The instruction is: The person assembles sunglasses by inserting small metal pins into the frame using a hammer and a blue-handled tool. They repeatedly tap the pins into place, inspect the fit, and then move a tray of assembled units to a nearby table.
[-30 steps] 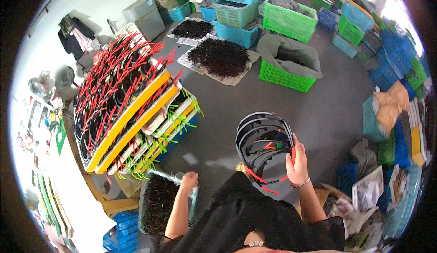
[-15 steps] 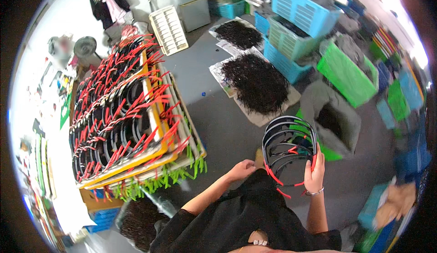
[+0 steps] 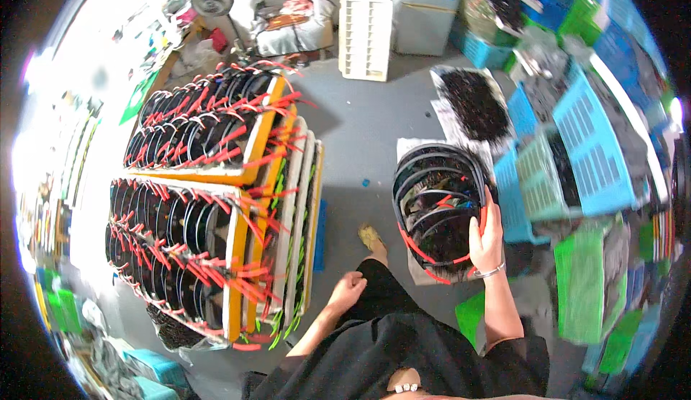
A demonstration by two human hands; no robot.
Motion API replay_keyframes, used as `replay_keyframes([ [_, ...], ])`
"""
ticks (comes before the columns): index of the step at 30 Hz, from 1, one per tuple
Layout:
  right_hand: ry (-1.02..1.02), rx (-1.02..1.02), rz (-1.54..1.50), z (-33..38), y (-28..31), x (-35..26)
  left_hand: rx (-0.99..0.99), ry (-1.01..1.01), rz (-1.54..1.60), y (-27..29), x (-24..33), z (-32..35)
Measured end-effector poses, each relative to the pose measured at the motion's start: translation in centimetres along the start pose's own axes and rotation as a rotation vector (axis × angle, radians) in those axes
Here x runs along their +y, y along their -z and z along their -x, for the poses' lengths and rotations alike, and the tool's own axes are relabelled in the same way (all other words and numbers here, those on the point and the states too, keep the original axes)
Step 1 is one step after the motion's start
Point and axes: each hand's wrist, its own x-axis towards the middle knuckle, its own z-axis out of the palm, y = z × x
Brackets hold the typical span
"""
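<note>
My right hand (image 3: pixel 489 240) grips a bunch of thin black headbands (image 3: pixel 481 178) with red ends. The hoops fan out to the left of the hand, over dark strands lying on paper sheets. By my left thigh hangs my left hand (image 3: pixel 348 290), its fingers curled in, with nothing visible in them. To its left stands a stack of yellow-edged and white trays (image 3: pixel 236 285). Rows of black headbands (image 3: pixel 188 141) with red ends fill the top of the stack, and green ends stick out from lower layers.
Blue crates (image 3: pixel 592 137) and a pale green crate (image 3: pixel 545 166) stand at the right, near a green bin (image 3: pixel 580 285). A pile of black strands (image 3: pixel 475 105) lies on the floor ahead. Against the far wall are a cream slatted rack (image 3: pixel 366 36) and a grey fridge (image 3: pixel 425 18).
My view has turned left, and the tray stack now shows more from above. The headbands stay in my right hand. My left hand remains low and curled, and a shoe has come into view.
</note>
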Motion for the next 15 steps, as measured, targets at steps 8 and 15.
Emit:
replay_keyframes([
  [8,0.134,-0.131,-0.126,-25.3,-9.9,6.3,0.118,-0.079,0.042,4.1,11.6,-15.0],
  [15,0.211,-0.258,-0.312,-42.7,-22.9,8.8,0.28,0.058,0.183,6.8,13.2,-25.6],
])
